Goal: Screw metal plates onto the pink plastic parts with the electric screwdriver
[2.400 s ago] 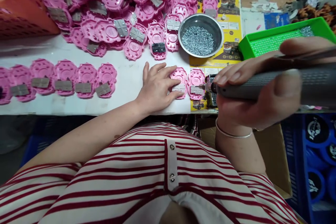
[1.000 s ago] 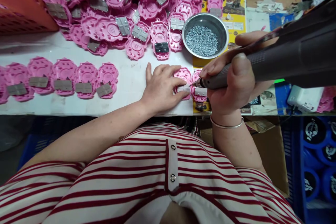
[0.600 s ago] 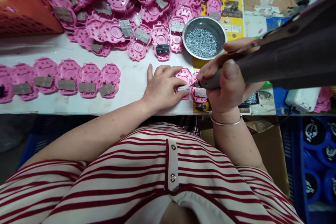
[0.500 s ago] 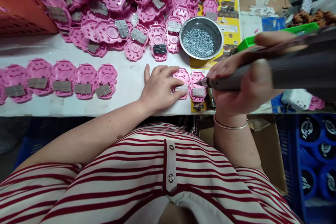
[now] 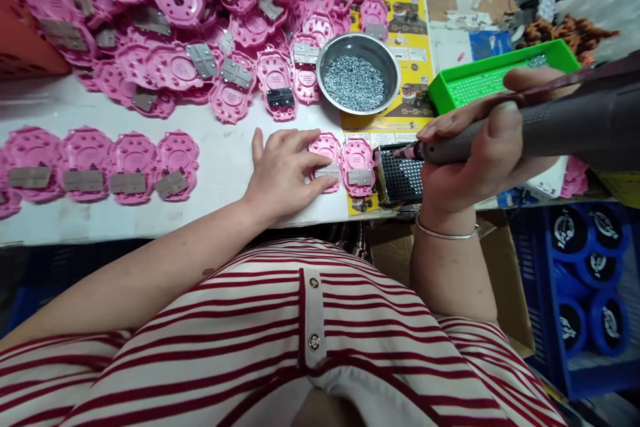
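My left hand (image 5: 283, 173) lies palm down with its fingers fanned out, its thumb and fingertips holding a pink plastic shell (image 5: 326, 145) against the table around its grey metal plate. Touching that shell on the right is a second pink shell (image 5: 357, 157), also with a metal plate. My right hand (image 5: 465, 153) is wrapped round a dark grey electric screwdriver (image 5: 555, 123), held nearly level. The screwdriver's tip is over a black perforated screw tray (image 5: 400, 180), near its upper edge; whether a screw is on the tip cannot be made out.
A steel bowl of small screws (image 5: 358, 83) stands beyond my hands, beside a large heap of pink shells (image 5: 240, 20). More shells with plates stand in a row (image 5: 133, 167) at left. A green tray (image 5: 505, 73) lies beyond my right hand. Blue crates (image 5: 555, 353) stand below the table.
My right hand has moved the screwdriver tip from the right-hand pink shell over to the black screw tray. My left hand stays on the same shell. The view has shifted right.
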A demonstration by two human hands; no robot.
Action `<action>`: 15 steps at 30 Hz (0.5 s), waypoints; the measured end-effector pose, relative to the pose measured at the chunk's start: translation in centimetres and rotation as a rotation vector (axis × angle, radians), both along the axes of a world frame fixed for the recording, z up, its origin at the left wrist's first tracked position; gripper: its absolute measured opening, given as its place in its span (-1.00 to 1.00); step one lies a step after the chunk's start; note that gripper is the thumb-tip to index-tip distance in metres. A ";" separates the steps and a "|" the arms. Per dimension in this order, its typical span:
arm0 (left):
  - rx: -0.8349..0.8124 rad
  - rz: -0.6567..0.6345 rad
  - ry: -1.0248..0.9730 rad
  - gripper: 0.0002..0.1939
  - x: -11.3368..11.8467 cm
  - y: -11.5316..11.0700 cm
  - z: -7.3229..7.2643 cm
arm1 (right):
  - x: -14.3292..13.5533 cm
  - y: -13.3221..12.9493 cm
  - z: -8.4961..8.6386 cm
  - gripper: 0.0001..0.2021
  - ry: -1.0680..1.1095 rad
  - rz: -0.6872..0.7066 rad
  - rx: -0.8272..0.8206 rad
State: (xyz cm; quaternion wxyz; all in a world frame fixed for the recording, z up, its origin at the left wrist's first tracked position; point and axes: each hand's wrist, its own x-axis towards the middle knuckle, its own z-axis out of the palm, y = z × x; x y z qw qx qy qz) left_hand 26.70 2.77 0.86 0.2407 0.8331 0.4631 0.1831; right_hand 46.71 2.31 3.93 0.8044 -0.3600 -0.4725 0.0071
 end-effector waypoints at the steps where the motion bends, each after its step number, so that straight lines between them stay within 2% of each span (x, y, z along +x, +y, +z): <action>1: 0.002 0.001 -0.002 -0.77 0.0 0.0 0.0 | 0.1 -0.1 -0.1 -0.80 -0.012 -0.015 -0.022; 4: 0.012 0.007 -0.008 -0.78 0.0 -0.1 -0.1 | 0.4 -0.2 -0.1 -0.76 -0.056 -0.048 -0.082; 9: 0.044 -0.012 -0.009 -0.77 -0.1 -0.1 -0.6 | -0.3 -0.1 0.7 -0.82 -0.005 -0.007 -0.002; 13: 0.148 -0.037 -0.036 -0.49 -0.6 0.0 -1.6 | -1.1 -1.1 2.4 -0.86 0.052 0.021 0.004; 15: 0.218 -0.051 -0.085 -0.35 -0.7 0.0 -1.8 | -1.3 -2.4 3.5 -0.87 0.122 0.118 -0.037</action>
